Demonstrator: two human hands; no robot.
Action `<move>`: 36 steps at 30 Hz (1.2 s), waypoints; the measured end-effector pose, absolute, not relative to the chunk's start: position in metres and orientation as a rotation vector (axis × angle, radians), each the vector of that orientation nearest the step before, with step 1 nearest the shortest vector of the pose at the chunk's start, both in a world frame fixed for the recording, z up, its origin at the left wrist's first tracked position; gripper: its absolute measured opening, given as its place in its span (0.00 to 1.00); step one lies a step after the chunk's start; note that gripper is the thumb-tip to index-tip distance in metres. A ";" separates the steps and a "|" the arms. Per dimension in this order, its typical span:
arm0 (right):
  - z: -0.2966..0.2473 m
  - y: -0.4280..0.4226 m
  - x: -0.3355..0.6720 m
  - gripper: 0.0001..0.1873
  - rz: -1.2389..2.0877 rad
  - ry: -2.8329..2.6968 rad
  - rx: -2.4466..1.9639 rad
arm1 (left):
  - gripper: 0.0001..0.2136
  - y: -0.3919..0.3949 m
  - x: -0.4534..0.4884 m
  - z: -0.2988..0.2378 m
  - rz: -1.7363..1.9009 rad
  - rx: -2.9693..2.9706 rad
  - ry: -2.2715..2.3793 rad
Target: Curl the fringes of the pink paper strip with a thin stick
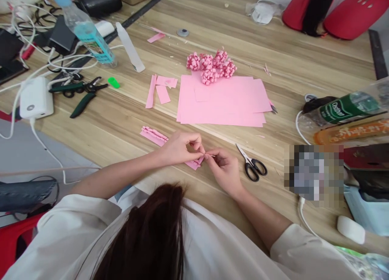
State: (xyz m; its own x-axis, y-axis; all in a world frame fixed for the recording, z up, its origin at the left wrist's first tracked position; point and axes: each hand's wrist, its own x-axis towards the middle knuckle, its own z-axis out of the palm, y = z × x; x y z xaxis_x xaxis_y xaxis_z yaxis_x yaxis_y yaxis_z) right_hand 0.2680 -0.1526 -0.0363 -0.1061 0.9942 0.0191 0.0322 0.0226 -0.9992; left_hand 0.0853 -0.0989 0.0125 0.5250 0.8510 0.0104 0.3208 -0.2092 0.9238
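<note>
My left hand is closed in a pinch, its thumb and fingertip touching the tips of my right hand, which is pinched too. From between them a thin pale strip sticks out; its kind is too small to make out. Under my left hand lies a pink paper strip with a cut, curled edge, partly hidden by the palm. Black-handled scissors rest just right of my right hand, blades partly spread. Beyond the hands are pink paper sheets, with several fringed pink paper balls at their far edge.
Small pink paper scraps lie left of the sheets. Farther left are green-handled pliers, a green cap, a blue-liquid bottle, a white glue bottle and tangled cables. A green-labelled bottle lies at the right.
</note>
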 end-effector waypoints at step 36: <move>-0.034 -0.149 0.268 0.12 1.254 -1.331 -1.194 | 0.16 -0.098 0.087 0.013 0.665 1.568 0.978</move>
State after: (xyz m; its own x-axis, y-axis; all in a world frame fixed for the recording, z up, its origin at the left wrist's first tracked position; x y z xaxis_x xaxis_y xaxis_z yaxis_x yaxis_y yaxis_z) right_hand 0.2679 -0.1494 -0.0338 -0.1045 0.9945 0.0044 0.0553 0.0102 -0.9984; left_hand 0.0875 -0.0977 0.0129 0.4986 0.8625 -0.0859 0.2369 -0.0403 0.9707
